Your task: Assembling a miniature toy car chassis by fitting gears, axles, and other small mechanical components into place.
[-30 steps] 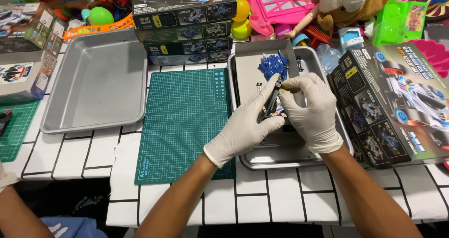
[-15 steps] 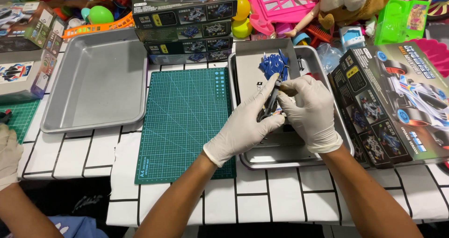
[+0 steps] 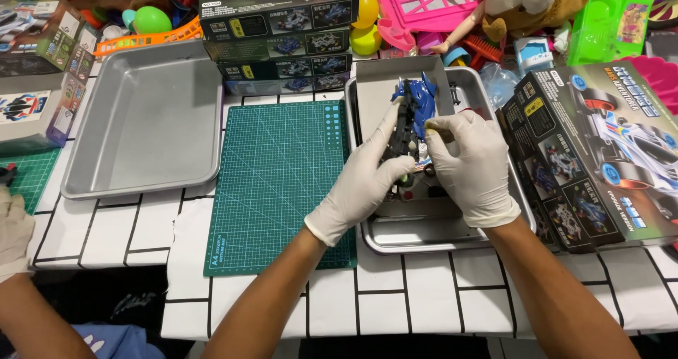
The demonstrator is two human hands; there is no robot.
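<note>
One toy car [image 3: 412, 119], blue shell on a dark chassis, is held over the right tray [image 3: 452, 235]. It is gripped from 9 o'clock by the left hand [image 3: 367, 179], fingers closed round the chassis, and pinched from 3 o'clock by the right hand [image 3: 470, 165]. Two gloved hands in total. Two metal trays are counted: the second tray [image 3: 141, 126] sits at 9 o'clock, with one green mat [image 3: 279, 182] between. Three stacked boxes [image 3: 275, 34] at 11 o'clock; one large box [image 3: 600, 147] at 3 o'clock. A co-worker's glove [image 3: 13, 235] is seen far at 8 o'clock.
</note>
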